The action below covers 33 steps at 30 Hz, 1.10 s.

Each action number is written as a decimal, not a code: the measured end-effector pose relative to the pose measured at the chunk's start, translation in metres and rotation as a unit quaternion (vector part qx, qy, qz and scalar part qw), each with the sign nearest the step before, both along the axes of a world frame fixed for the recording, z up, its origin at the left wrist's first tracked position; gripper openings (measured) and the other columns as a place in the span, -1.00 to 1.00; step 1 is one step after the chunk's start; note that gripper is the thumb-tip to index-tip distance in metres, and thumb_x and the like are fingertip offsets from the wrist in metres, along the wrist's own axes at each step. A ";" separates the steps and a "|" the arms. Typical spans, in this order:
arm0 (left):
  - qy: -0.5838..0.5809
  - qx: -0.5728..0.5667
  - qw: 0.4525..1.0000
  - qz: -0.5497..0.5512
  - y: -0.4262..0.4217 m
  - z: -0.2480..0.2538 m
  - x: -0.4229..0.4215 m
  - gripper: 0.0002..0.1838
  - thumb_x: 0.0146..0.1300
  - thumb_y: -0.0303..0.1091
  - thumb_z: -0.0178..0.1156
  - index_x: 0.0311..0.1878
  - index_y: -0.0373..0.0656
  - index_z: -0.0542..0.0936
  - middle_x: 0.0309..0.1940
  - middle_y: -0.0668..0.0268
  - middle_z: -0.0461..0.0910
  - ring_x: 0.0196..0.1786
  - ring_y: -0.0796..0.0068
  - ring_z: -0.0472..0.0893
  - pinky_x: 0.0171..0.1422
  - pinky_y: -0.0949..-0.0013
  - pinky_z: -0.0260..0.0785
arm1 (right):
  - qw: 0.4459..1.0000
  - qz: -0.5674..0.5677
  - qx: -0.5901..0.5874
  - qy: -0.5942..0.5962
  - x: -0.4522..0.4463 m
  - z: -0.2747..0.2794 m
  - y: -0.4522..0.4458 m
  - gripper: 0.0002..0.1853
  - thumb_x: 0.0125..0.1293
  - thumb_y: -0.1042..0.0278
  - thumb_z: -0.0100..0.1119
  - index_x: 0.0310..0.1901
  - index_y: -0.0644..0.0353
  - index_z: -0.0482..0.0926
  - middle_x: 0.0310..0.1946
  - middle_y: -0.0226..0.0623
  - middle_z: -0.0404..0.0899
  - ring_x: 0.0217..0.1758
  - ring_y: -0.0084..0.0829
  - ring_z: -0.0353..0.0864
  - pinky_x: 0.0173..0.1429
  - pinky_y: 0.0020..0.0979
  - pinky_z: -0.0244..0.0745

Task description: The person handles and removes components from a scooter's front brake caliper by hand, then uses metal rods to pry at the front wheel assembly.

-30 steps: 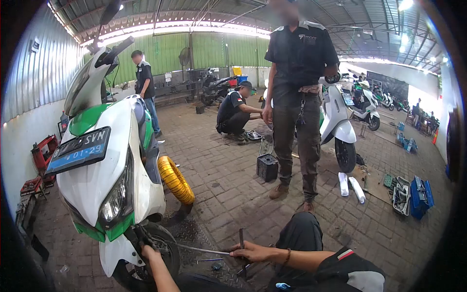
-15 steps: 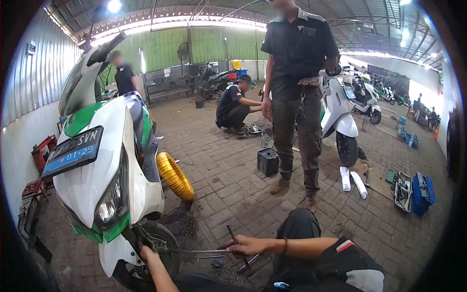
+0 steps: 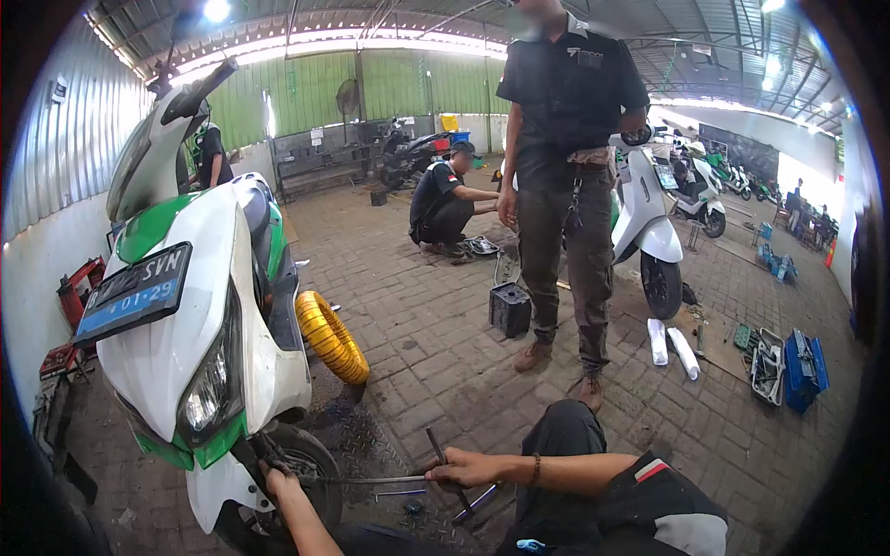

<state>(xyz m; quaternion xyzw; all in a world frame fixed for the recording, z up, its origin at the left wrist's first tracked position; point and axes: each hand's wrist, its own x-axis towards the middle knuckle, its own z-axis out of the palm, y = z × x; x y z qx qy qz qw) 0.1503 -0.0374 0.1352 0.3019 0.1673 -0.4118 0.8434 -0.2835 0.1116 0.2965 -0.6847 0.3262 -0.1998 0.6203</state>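
My right hand [image 3: 464, 468] is closed round the dark crossbar handle [image 3: 436, 447] of a long tool. Its thin metal shaft [image 3: 375, 479] runs left to the front wheel area of a white and green scooter [image 3: 167, 343]. My left hand [image 3: 281, 482] is at the scooter's front fork beside the front wheel [image 3: 320, 468], its fingers wrapped round a dark part or the tool's end, which I cannot make out. On the floor below the shaft lie a thin L-shaped tool [image 3: 400, 492] and a small dark blue item [image 3: 414, 507].
A person [image 3: 570, 167] stands ahead; another [image 3: 445, 204] crouches behind, near scooters. A yellow-wrapped ring [image 3: 331, 338] leans by the scooter. A black battery-like box [image 3: 509, 309], white rolls [image 3: 672, 347] and a blue toolbox [image 3: 806, 371] are on the paving.
My right hand has moved slightly left and the crossbar has tilted from near upright. The person behind the scooter has moved left, now partly hidden. My left hand stays at the fork.
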 end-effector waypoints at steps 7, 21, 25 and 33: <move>-0.042 0.002 0.998 -0.039 0.016 0.018 -0.013 -0.55 0.40 -0.19 0.04 0.28 -0.18 0.39 0.19 0.20 0.43 0.14 0.30 0.46 0.13 0.31 0.42 | 0.998 -0.064 -0.008 -0.011 0.011 -0.001 0.004 -0.71 0.45 0.19 -0.04 -0.21 0.28 0.53 -0.68 -0.67 0.14 -0.64 -0.72 0.04 -0.57 -0.52 -0.03; -0.063 0.030 0.997 -0.013 0.004 0.013 -0.023 -0.69 0.32 -0.23 0.11 -0.06 -0.29 0.56 -0.16 0.20 0.60 -0.21 0.29 0.62 -0.20 0.27 0.55 | 0.994 -0.105 -0.004 0.029 -0.002 -0.049 -0.012 -0.70 0.42 0.20 0.02 -0.43 0.18 0.48 -0.71 -0.62 0.16 -0.65 -0.69 0.03 -0.57 -0.50 -0.05; -0.044 0.049 0.998 0.001 0.021 0.065 -0.054 -0.59 0.28 -0.16 0.14 -0.03 -0.37 0.54 -0.10 0.09 0.58 -0.16 0.26 0.62 -0.20 0.27 0.56 | 0.992 -0.105 0.069 0.002 0.004 -0.030 0.000 -0.62 0.37 0.13 0.04 -0.43 0.31 0.51 -0.63 -0.50 0.26 -0.54 -0.58 0.21 -0.46 -0.43 0.13; -0.017 0.089 0.994 0.056 0.026 0.071 -0.057 -0.38 0.28 -0.02 0.16 0.07 -0.50 0.40 -0.04 0.00 0.53 -0.18 0.13 0.59 -0.09 0.12 0.52 | 0.970 -0.217 0.043 0.102 0.007 -0.062 -0.005 -0.65 0.38 0.14 0.03 -0.46 0.23 0.48 -0.67 -0.59 0.23 -0.63 -0.62 0.14 -0.53 -0.43 0.05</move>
